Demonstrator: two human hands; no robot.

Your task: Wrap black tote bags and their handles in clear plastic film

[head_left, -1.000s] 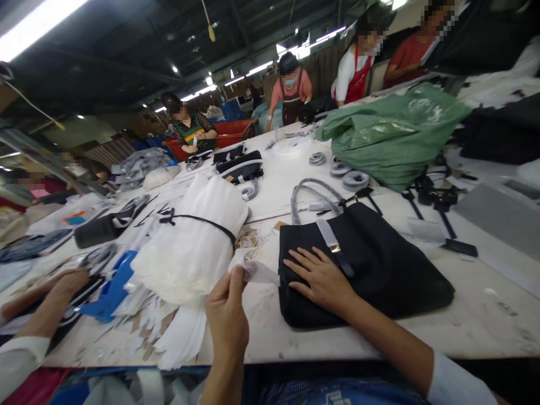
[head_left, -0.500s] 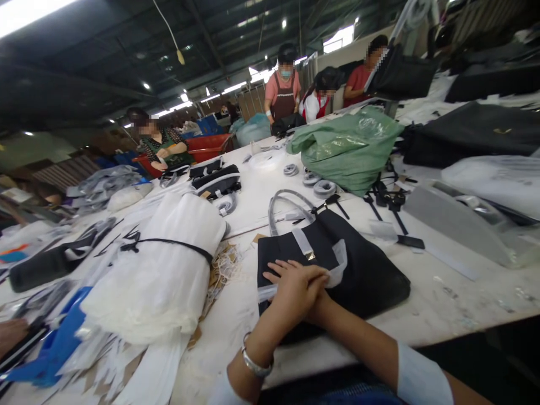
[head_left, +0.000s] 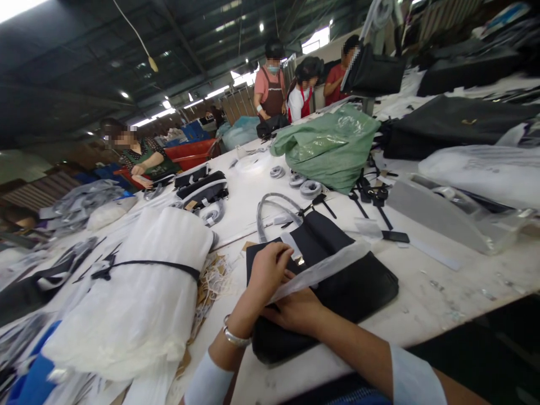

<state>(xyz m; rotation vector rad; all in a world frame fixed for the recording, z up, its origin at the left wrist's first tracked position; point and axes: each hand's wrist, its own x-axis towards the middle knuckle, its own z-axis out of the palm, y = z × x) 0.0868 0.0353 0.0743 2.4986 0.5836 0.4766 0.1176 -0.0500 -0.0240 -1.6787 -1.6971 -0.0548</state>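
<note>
A black handbag [head_left: 337, 281] lies on the white table, its handle [head_left: 264, 211] wrapped in clear plastic and arching toward the back. My left hand [head_left: 268, 270], with a silver bracelet at the wrist, is over the bag's left part beside the metal clasp [head_left: 300, 261]. Its fingers are bent and closed; what they hold is hidden. My right hand [head_left: 299, 309] rests low on the bag's front, its fingertips near the left hand and partly covered. Across the right hand and the bag runs a translucent white strip [head_left: 327, 270], slanting up to the right.
Left of the bag stands a white foam bundle [head_left: 139, 287] tied with black cord. A green plastic bag [head_left: 329, 143], wrapped rings [head_left: 310, 188] and black straps [head_left: 382, 211] lie behind. Black bags [head_left: 459, 126] are at right. Several people work across the table.
My hands have separated from their overlapped position; the left moved up toward the clasp. The white strip, earlier bunched on the bag, now stretches across it. The view has shifted slightly right.
</note>
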